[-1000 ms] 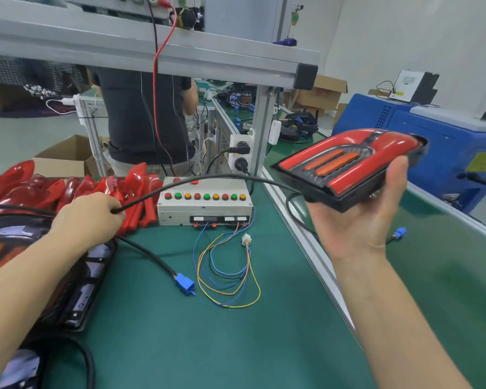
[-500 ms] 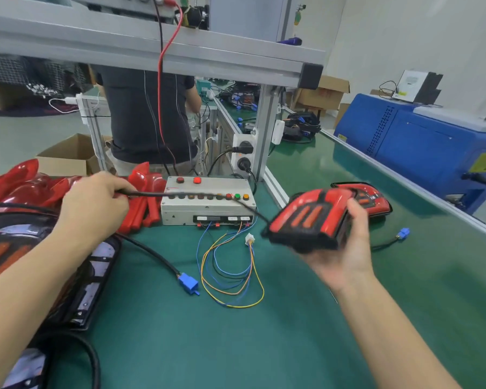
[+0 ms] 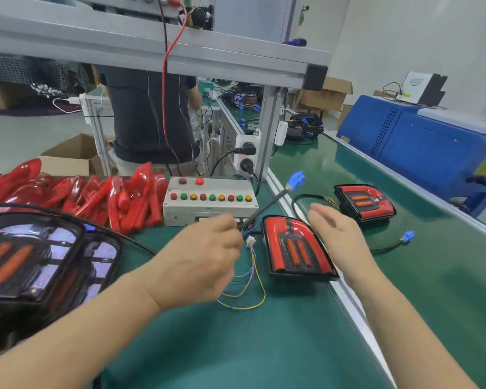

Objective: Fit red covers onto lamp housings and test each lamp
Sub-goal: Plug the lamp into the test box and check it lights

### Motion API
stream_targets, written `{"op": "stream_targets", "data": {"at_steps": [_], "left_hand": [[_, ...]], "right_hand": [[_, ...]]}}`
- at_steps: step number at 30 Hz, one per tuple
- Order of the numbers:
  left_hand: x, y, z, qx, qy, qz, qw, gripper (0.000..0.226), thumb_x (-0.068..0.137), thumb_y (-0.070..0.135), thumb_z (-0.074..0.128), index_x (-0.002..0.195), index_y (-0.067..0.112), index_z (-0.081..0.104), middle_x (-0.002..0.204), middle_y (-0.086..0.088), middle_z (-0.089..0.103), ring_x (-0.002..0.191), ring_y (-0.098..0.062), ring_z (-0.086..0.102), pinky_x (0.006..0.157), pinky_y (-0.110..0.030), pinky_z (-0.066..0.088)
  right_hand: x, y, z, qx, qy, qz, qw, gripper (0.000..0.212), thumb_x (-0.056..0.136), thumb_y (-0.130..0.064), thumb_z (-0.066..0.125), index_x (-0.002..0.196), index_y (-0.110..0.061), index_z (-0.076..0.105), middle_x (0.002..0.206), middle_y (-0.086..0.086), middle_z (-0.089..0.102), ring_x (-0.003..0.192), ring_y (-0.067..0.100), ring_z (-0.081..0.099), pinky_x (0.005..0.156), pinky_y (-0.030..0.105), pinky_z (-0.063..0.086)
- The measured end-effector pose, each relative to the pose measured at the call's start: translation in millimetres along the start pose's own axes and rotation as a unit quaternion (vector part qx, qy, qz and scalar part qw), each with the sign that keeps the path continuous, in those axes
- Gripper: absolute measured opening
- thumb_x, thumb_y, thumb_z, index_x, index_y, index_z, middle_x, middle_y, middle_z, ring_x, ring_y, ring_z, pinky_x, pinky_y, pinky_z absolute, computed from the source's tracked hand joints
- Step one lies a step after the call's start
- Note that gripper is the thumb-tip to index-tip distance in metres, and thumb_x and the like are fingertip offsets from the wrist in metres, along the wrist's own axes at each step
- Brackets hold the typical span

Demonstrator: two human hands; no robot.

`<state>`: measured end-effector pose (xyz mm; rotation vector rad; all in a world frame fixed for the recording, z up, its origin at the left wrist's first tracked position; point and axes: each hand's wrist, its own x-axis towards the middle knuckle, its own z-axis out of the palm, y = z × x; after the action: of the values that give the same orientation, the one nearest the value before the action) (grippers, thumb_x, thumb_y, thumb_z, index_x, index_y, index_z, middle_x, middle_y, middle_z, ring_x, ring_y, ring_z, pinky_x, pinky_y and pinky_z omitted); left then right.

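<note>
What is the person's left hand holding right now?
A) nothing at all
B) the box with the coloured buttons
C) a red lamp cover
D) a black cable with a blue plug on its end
D: the left hand pinches the black cable, whose blue plug sticks up past the button box, while the right hand is open beside the lamp lying on the bench.

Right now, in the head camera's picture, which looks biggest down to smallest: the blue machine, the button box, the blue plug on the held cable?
1. Blue machine, largest though farthest away.
2. Button box, clearly smaller.
3. Blue plug, tiny, raised above the box on the cable the left hand holds.
</note>
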<state>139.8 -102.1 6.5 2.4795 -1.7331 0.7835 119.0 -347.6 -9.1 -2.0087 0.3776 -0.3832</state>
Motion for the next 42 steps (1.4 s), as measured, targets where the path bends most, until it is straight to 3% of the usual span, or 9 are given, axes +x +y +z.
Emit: {"op": "stream_targets", "data": {"at_steps": [4, 8, 11, 13, 15, 18, 24, 34, 42], "left_hand": [[7, 21, 6, -0.026, -0.026, 0.027, 0.999, 0.014, 0.067, 0.013, 0.064, 0.054, 0.017, 0.06, 0.064, 0.004, 0.06, 0.065, -0.021, 0.055, 0.069, -0.026, 0.04], [8, 32, 9, -0.183, 0.027, 0.019, 0.983, 0.008, 0.074, 0.011, 0.064, 0.069, 0.014, 0.07, 0.084, 0.004, 0.069, 0.085, -0.02, 0.059, 0.084, -0.024, 0.044], [14, 12, 4, -0.48, 0.239, -0.225, 0.813, 0.012, 0.075, 0.016, 0.061, 0.074, 0.018, 0.073, 0.094, 0.009, 0.071, 0.096, -0.007, 0.061, 0.088, -0.018, 0.044], [17, -18, 14, -0.475, 0.283, -0.413, 0.724, 0.017, 0.078, 0.013, 0.059, 0.07, 0.025, 0.069, 0.072, 0.015, 0.066, 0.074, -0.002, 0.058, 0.068, -0.017, 0.044], [15, -37, 34, -0.363, 0.055, -0.514, 0.775, 0.029, 0.081, 0.005, 0.056, 0.064, 0.027, 0.064, 0.057, 0.016, 0.059, 0.065, -0.009, 0.055, 0.057, -0.021, 0.041], [12, -31, 74, -0.27, -0.21, -0.484, 0.806, 0.027, 0.077, 0.007, 0.055, 0.063, 0.027, 0.066, 0.074, 0.005, 0.068, 0.084, -0.018, 0.065, 0.072, -0.021, 0.047], [55, -6, 107, -0.219, -0.153, -0.499, 0.824, 0.042, 0.08, 0.052, 0.058, 0.077, 0.011, 0.067, 0.082, -0.002, 0.068, 0.085, -0.022, 0.064, 0.066, -0.027, 0.045], [58, 5, 121, -0.104, -0.082, -0.425, 0.895, 0.04, 0.085, 0.05, 0.055, 0.113, 0.021, 0.056, 0.115, -0.002, 0.053, 0.11, -0.022, 0.047, 0.091, -0.035, 0.034], [65, -4, 101, -0.102, -0.197, -0.486, 0.846, 0.015, 0.077, 0.02, 0.055, 0.068, 0.017, 0.044, 0.084, -0.003, 0.062, 0.083, -0.025, 0.057, 0.07, -0.029, 0.036]], "right_hand": [[-21, -44, 23, 0.456, -0.222, 0.034, 0.861, 0.02, 0.093, -0.026, 0.051, 0.106, -0.015, 0.061, 0.114, 0.012, 0.069, 0.106, 0.025, 0.067, 0.093, 0.038, 0.053], [-22, -56, 28, 0.513, -0.129, 0.019, 0.849, 0.017, 0.102, -0.009, 0.039, 0.105, -0.012, 0.055, 0.075, 0.004, 0.058, 0.059, 0.01, 0.06, 0.055, 0.02, 0.053], [-10, -53, 5, 0.545, -0.017, 0.001, 0.838, 0.018, 0.101, -0.008, 0.039, 0.108, -0.009, 0.055, 0.066, -0.002, 0.043, 0.047, 0.005, 0.035, 0.042, 0.013, 0.029], [-4, -47, -13, 0.573, 0.039, -0.015, 0.819, 0.017, 0.101, -0.012, 0.04, 0.109, -0.01, 0.055, 0.064, -0.004, 0.042, 0.048, 0.006, 0.032, 0.044, 0.014, 0.027], [1, -42, -29, 0.598, 0.087, -0.048, 0.795, 0.017, 0.102, -0.017, 0.038, 0.107, -0.014, 0.055, 0.062, -0.005, 0.041, 0.049, 0.007, 0.032, 0.045, 0.016, 0.028], [8, -34, -42, 0.535, 0.135, -0.102, 0.828, 0.02, 0.104, -0.018, 0.036, 0.104, -0.018, 0.056, 0.062, -0.006, 0.039, 0.051, 0.006, 0.031, 0.048, 0.016, 0.026], [-4, -4, 7, 0.2, 0.025, -0.095, 0.975, 0.02, 0.101, -0.011, 0.043, 0.084, -0.007, 0.054, 0.061, -0.006, 0.032, 0.053, 0.008, 0.024, 0.047, 0.018, 0.02], [0, 19, 31, 0.132, 0.045, -0.066, 0.988, 0.019, 0.1, -0.015, 0.046, 0.092, -0.003, 0.058, 0.061, -0.007, 0.033, 0.055, 0.01, 0.026, 0.053, 0.025, 0.023], [0, 18, 29, 0.11, 0.065, -0.076, 0.989, 0.017, 0.098, -0.017, 0.048, 0.101, -0.029, 0.06, 0.059, -0.01, 0.043, 0.05, 0.005, 0.035, 0.052, 0.023, 0.031]]}}
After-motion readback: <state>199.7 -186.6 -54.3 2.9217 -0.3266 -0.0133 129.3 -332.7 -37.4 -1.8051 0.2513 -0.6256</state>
